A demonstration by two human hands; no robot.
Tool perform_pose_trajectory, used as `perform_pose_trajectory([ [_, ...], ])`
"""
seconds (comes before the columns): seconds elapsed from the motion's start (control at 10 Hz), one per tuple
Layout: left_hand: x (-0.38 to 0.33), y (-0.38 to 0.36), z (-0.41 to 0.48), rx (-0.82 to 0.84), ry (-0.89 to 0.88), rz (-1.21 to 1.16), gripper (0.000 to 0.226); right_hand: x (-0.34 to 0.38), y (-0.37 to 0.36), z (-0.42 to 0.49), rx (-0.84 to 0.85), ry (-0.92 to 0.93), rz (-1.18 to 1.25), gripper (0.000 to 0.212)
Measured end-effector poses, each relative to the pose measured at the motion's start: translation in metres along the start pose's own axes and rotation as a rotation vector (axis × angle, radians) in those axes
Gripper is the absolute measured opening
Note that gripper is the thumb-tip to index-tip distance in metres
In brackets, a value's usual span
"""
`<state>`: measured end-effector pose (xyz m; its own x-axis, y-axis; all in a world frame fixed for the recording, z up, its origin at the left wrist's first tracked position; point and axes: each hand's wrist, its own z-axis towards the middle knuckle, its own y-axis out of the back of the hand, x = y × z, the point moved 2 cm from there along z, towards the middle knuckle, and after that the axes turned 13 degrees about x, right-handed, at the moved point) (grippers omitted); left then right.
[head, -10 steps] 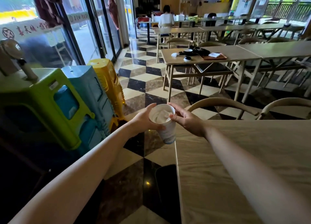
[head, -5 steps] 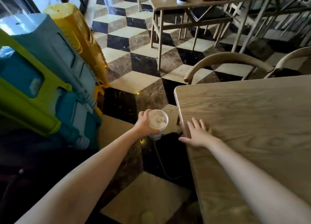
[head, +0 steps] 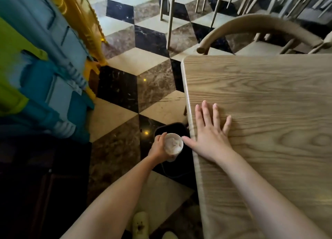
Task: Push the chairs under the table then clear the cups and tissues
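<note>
My left hand [head: 159, 146] grips a white paper cup [head: 173, 145] with crumpled tissue inside it. I hold the cup low beside the table's left edge, above a dark bin [head: 172, 128] on the floor. On the light wooden table [head: 269, 104], my right hand [head: 209, 131] lies flat near that edge, fingers spread and holding nothing. A curved-back wooden chair [head: 251, 26] stands at the table's far side, its seat partly under the top.
Stacked plastic stools in green [head: 12, 59], blue [head: 53, 62] and yellow [head: 82, 14] fill the left. The floor is chequered marble. Another table's legs [head: 169, 18] and more chairs stand at the back. A pale slipper [head: 140, 224] shows at the bottom.
My right hand let go of the cup and came to rest flat on the table. My left hand lowered the cup beside the table edge towards the floor. The view tilted downward.
</note>
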<state>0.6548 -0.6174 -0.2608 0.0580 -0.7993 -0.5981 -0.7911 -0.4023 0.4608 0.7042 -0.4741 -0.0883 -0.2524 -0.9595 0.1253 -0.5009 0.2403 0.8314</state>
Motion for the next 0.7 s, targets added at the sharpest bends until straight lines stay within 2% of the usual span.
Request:
perform_pose_trajectory([
  [0.2, 0.027, -0.048, 0.044, 0.0, 0.008, -0.077, 0.108, -0.001, -0.009, 0.002, -0.117, 0.008, -0.038, 0.092],
  [0.4, 0.053, -0.073, 0.06, 0.063, 0.036, -0.038, 0.107, -0.002, -0.01, 0.0, -0.181, 0.017, -0.042, 0.089],
  [0.5, 0.054, -0.067, 0.053, 0.095, 0.077, -0.001, 0.094, 0.0, -0.008, -0.002, -0.171, 0.009, -0.042, 0.088],
  [0.7, 0.021, 0.005, 0.001, 0.173, 0.124, 0.109, 0.065, 0.005, 0.007, -0.012, -0.04, -0.004, 0.022, 0.09],
])
